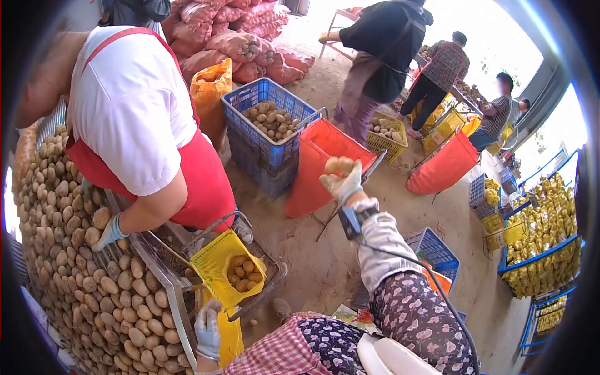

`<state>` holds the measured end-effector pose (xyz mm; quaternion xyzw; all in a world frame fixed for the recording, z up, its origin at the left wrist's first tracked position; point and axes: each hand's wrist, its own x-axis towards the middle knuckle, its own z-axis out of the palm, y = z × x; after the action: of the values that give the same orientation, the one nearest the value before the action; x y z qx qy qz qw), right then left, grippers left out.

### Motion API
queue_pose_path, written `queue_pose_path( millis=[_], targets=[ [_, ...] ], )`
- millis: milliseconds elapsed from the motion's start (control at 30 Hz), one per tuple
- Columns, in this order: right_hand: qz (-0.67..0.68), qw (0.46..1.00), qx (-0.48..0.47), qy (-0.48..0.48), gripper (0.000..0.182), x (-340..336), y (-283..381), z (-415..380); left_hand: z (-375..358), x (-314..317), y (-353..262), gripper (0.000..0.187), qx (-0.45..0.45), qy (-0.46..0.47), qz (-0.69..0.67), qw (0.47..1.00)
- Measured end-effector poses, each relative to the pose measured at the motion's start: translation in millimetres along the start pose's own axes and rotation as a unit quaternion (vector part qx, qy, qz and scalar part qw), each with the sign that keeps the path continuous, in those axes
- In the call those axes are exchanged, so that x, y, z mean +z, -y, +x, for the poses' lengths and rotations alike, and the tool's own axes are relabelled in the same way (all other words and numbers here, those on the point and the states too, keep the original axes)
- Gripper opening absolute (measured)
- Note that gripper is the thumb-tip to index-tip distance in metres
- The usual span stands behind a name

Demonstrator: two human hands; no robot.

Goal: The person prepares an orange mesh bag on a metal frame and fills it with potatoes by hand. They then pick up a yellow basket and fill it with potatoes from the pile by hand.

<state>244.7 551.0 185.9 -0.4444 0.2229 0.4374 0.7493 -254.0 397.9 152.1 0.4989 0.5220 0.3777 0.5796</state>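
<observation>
My right hand [345, 186], in a pale work glove, reaches far forward with its fingers closed around a potato [339, 165]. It is above the mouth of a red-orange bag [315, 172] on a metal frame. My left hand [207, 331], also gloved, is low beside the edge of the potato-covered table, next to a yellow bag [230, 337]. Its fingers look loosely bent and apart, with nothing visible in them. Just beyond it, a yellow mesh bag [215, 259] hangs open on a metal frame, with several potatoes [244, 273] inside.
Potatoes [81, 250] cover the sorting table at left, where a person in a red apron [206, 181] works. A blue crate [269, 140] of potatoes stands ahead. Full sacks [234, 47] are piled behind. Other people work at the back, and yellow bags [544, 237] fill a rack at right.
</observation>
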Motion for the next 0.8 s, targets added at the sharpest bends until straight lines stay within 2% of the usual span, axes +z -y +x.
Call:
queue_pose_path(
  millis=[67, 133, 200, 267, 333, 400, 467, 533, 567, 600, 633, 667, 700, 733, 800],
  targets=[
    [0.037, 0.989, -0.075, 0.123, 0.055, 8.5, 8.9, 12.6, -14.3, -4.6, 6.7, 0.034, -0.012, -0.018, -0.001, 1.000],
    [0.061, 0.993, -0.041, 0.095, 0.054, 10.4, 2.8, 17.8, -15.8, -3.0, 8.7, 0.035, -0.020, -0.040, -0.009, 0.999],
    [-0.063, 0.957, 0.014, 0.284, 0.055, -18.0, -26.0, 19.1, -19.2, -2.6, 7.8, 0.035, -0.011, -0.035, -0.009, 0.999],
    [-0.189, 0.951, 0.002, 0.246, 0.053, -41.1, -67.5, -5.0, -20.1, -5.4, 7.2, 0.034, 0.004, -0.039, -0.002, 0.999],
    [-0.260, 0.932, 0.015, 0.251, 0.050, -62.6, -103.2, -35.4, -18.9, -9.6, -0.2, 0.034, 0.023, -0.039, 0.004, 0.999],
    [-0.429, 0.874, -0.010, 0.229, 0.050, -67.9, -128.2, -87.6, -25.3, -18.5, -10.6, 0.032, 0.035, -0.051, 0.013, 0.998],
    [-0.525, 0.778, -0.024, 0.344, 0.046, -78.2, -151.7, -125.3, -33.6, -30.3, -12.1, 0.031, 0.069, -0.075, -0.009, 0.995],
    [-0.546, 0.710, -0.050, 0.441, 0.038, -85.6, -191.2, -165.0, -49.1, -45.5, -24.0, 0.030, 0.119, -0.133, -0.020, 0.984],
    [-0.583, 0.630, -0.113, 0.501, 0.033, -83.2, -206.7, -190.0, -59.3, -59.5, -14.7, 0.030, 0.127, -0.175, 0.010, 0.976],
    [-0.609, 0.540, -0.175, 0.554, 0.030, -79.7, -221.2, -216.7, -71.7, -74.6, -17.2, 0.030, 0.173, -0.194, 0.052, 0.964],
    [-0.615, 0.432, -0.246, 0.612, 0.031, -71.9, -235.0, -241.8, -87.6, -85.6, -20.5, 0.030, 0.161, -0.245, 0.079, 0.953],
    [-0.608, 0.318, -0.312, 0.657, 0.037, -67.0, -252.0, -261.0, -104.8, -96.0, -18.9, 0.031, 0.145, -0.294, 0.107, 0.939],
    [-0.568, 0.268, -0.357, 0.691, 0.048, -71.5, -277.7, -268.6, -119.7, -115.3, 1.8, 0.032, 0.174, -0.335, 0.163, 0.911],
    [-0.524, 0.216, -0.398, 0.721, 0.060, -76.7, -303.9, -276.5, -136.5, -125.2, -12.3, 0.040, 0.198, -0.359, 0.294, 0.863],
    [-0.525, 0.116, -0.403, 0.741, 0.076, -83.1, -348.1, -301.2, -174.7, -153.8, -1.7, 0.051, 0.095, -0.402, 0.479, 0.775]
  ],
)
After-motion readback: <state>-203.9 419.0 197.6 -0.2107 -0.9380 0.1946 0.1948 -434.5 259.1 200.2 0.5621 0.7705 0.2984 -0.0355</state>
